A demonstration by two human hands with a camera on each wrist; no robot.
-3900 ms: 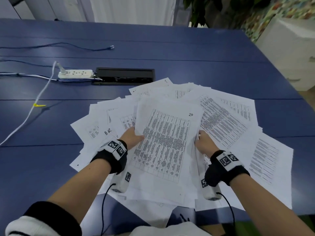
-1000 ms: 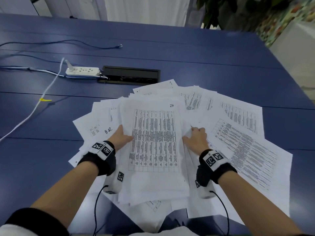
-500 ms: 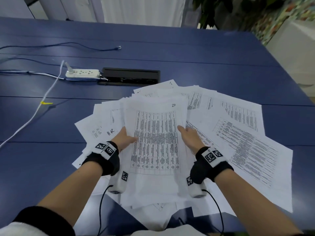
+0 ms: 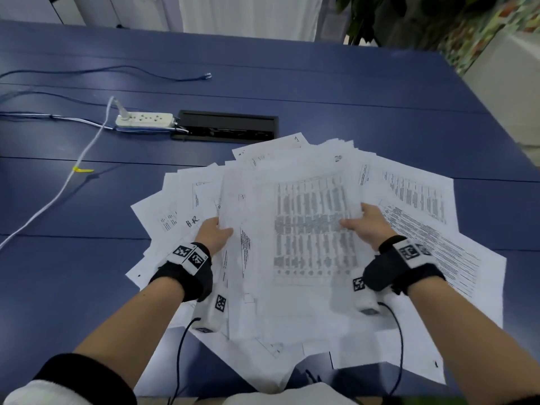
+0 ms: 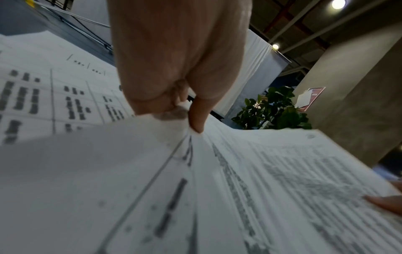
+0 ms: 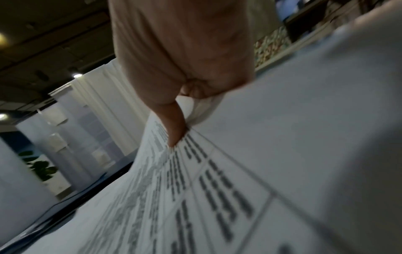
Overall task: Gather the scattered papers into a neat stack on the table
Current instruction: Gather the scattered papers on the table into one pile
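A bundle of printed papers (image 4: 295, 235) is held above the spread, blurred by motion. My left hand (image 4: 214, 233) grips its left edge, thumb on top, fingers hidden under the sheets. My right hand (image 4: 363, 225) grips the right edge the same way. In the left wrist view the left hand (image 5: 187, 118) pinches the bundle (image 5: 239, 189). The right wrist view has the right hand (image 6: 180, 127) with its thumb pressed on the printed top sheet (image 6: 206, 189). More scattered papers (image 4: 432, 229) fan out on the blue table (image 4: 380, 106) beneath and around.
A white power strip (image 4: 144, 119) and a black cable hatch (image 4: 225, 125) lie beyond the papers. White and blue cables (image 4: 55, 197) run across the left side. Loose sheets overhang the near table edge (image 4: 263, 369). A plant (image 4: 377, 16) stands behind the table.
The bundle has risen off the spread and shifted right, now blurred. My right hand moved outward from the top sheet to grip the right edge; the left hand kept its hold.
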